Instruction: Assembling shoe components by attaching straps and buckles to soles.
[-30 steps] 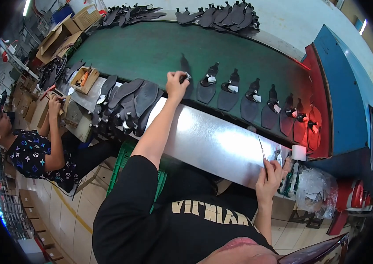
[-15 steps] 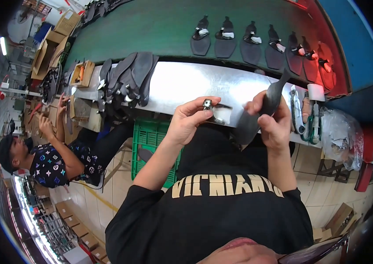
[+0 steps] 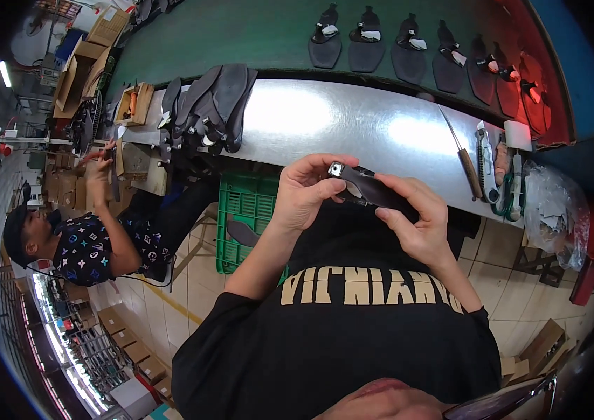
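Observation:
My left hand [image 3: 300, 192] pinches a dark sandal strap by its shiny square metal ornament [image 3: 335, 170], between thumb and fingers. A black sandal sole [image 3: 384, 196] is gripped at its side by my right hand [image 3: 419, 217], thumb below and fingers on top. The sole's narrow end meets the strap in front of my chest, just off the near edge of the metal table [image 3: 360, 115]. My fingers partly hide where the two parts meet.
Several sandals [image 3: 409, 56] stand in a row on the green belt [image 3: 241, 35]. Soles [image 3: 223, 98] are heaped at left. An awl [image 3: 468, 171], a cutter [image 3: 486, 161] and a white roll [image 3: 518, 134] lie right, near a plastic bag [image 3: 556, 217]. A green crate [image 3: 241, 189] sits below; a co-worker [image 3: 80, 238] sits left.
My right hand has brought the sole leftward and turned it, from upright and apart to lying against the strap in my left hand. The awl on the table is now uncovered.

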A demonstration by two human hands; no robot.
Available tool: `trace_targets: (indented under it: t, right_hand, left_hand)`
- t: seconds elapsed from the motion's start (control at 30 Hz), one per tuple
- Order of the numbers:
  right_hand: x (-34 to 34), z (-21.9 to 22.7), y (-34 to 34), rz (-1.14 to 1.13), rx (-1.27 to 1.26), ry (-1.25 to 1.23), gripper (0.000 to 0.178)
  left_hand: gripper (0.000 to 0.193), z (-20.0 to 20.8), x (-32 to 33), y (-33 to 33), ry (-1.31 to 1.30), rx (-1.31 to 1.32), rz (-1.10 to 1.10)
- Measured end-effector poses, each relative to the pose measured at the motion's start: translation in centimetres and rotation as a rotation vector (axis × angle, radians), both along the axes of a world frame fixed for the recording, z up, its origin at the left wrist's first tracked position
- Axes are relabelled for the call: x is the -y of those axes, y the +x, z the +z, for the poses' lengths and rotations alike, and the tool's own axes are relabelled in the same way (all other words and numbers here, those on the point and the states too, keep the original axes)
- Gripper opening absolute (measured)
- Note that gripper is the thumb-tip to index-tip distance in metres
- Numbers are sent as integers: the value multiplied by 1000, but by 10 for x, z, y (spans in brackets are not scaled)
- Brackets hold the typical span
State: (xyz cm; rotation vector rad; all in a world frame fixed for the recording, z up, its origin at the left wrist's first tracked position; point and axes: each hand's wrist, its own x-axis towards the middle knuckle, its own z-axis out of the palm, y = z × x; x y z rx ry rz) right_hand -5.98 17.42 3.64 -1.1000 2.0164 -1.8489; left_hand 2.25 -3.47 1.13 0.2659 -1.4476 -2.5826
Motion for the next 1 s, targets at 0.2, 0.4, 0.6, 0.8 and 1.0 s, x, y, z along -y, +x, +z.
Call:
trace_targets:
  t: [0.2,0.4,0.6,0.8,1.0]
  right_hand:
    - [2,-4,1,9,20,10,41]
    - [1,-6,0,24,20,24,41]
    - [-1,-2,-2,58,3,75,40]
    - [-1,3,-3,57,-89,113,40]
    - [0,1,-3,62,-202,181,41]
  left_hand:
    - [32,-5,1,1,17,8,6]
    - [30,-4,3,3,-31,36,-12]
    - [34,-7,0,4,-103,-10,-22]
    - [34,-10,6,4,-190,-65,-92]
    - [35,-9,10,2,-257,-131,-180]
